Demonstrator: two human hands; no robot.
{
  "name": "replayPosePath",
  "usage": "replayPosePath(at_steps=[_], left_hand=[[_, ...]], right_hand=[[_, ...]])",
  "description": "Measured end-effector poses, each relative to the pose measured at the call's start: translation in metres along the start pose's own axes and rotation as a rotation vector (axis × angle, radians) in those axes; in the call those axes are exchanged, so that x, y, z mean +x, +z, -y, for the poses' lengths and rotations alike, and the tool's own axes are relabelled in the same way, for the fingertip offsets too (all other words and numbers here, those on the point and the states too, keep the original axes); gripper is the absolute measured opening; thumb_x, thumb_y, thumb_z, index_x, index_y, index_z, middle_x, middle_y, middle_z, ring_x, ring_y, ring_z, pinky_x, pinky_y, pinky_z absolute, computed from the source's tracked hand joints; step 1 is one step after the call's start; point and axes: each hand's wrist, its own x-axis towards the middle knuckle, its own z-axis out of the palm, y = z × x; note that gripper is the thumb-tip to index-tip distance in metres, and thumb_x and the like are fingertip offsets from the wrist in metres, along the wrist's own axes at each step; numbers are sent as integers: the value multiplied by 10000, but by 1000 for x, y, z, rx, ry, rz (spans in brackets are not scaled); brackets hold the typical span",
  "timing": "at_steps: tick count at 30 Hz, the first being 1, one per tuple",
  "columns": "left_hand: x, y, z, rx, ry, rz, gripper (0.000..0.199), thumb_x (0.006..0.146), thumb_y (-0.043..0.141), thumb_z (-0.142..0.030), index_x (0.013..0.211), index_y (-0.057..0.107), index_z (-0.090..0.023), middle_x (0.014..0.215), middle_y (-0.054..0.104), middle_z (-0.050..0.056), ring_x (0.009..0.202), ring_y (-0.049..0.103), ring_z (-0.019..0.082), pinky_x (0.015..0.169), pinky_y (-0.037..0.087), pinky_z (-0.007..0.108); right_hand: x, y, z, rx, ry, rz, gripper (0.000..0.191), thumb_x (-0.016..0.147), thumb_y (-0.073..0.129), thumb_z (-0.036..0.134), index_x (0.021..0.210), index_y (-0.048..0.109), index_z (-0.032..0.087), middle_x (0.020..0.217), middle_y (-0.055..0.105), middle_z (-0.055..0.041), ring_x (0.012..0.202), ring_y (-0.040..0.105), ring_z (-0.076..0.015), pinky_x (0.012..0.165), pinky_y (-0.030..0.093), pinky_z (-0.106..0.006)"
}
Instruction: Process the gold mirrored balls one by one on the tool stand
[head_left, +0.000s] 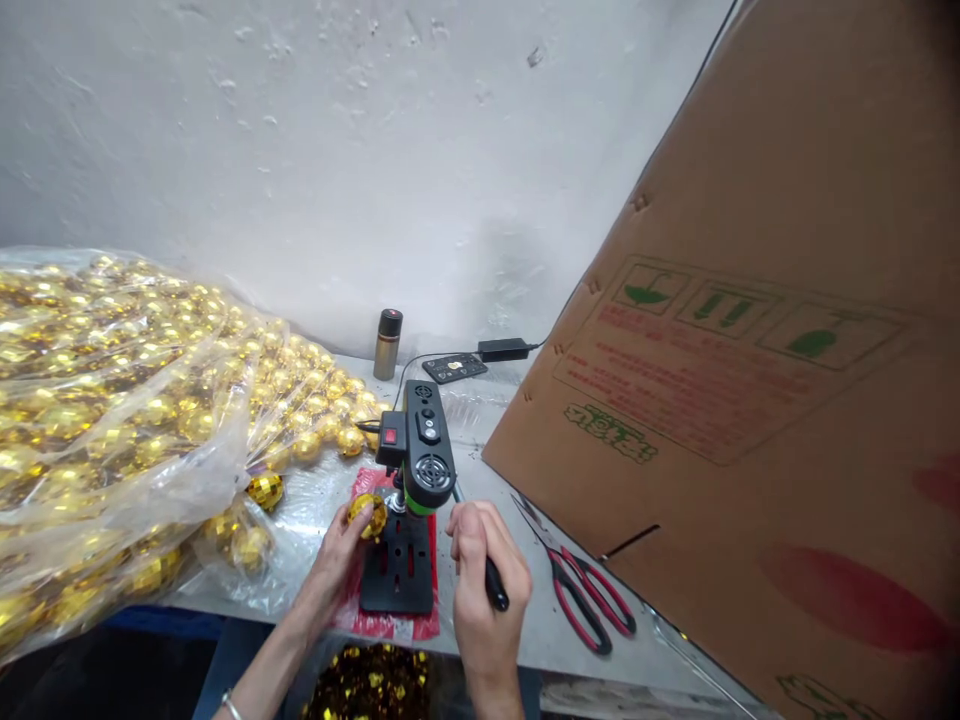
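Observation:
My left hand [346,548] is closed around a small gold mirrored ball [367,516], at the left side of a small black bench machine [429,440]. The machine has round vents on top, a red switch and a slotted black base plate [399,580] lying on red plastic [352,610]. My right hand [489,565] is wrapped round a black-handled tool [496,585], to the right of the machine. A bit of thin shaft shows ahead of the fingers, but its tip is hidden.
Gold balls fill a large clear plastic bag [225,430] at left. Red-handled scissors [581,590] lie at right beside a tall cardboard box [720,400]. Behind are a spray can-like bottle [388,345], a dark patterned case [454,368] and a power adapter [504,349]. Gold flakes [367,685] sit below the table edge.

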Motion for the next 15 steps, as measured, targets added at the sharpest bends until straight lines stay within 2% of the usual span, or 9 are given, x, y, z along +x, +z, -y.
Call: replayPosePath(at_steps=[3, 5, 9, 15], left_hand=[[-1, 3, 24, 156, 149, -85, 745, 752, 847, -770, 1216, 665, -216, 1150, 827, 114, 1143, 793, 344, 1036, 629, 496], [-2, 1, 33, 323, 262, -98, 705, 793, 822, -742, 1231, 647, -220, 1194, 814, 115, 1172, 780, 338, 1056, 619, 498], [-9, -3, 42, 586, 389, -47, 602, 870, 771, -628, 1294, 626, -226, 1265, 791, 128, 1202, 774, 349, 1084, 610, 541], [-10, -9, 49, 725, 527, 50, 598, 896, 759, -514, 1399, 639, -215, 1385, 779, 193, 1297, 750, 416, 1129, 599, 612]], right_hand=[[0, 0, 0, 6, 2, -6, 389, 1152, 470, 184, 771, 523, 243, 685, 520, 44, 580, 513, -106, 535, 423, -219], [-3, 0, -1, 17, 2, -1, 375, 1145, 469, 167, 783, 537, 240, 695, 531, 39, 596, 522, -108, 548, 437, -215], [-8, -3, -4, 23, -5, 27, 346, 1134, 467, 137, 816, 560, 238, 731, 556, 34, 636, 534, -107, 587, 459, -202], [-12, -4, -5, 28, 4, 38, 326, 1129, 471, 128, 840, 576, 236, 748, 555, 29, 630, 524, -108, 575, 450, -210]])
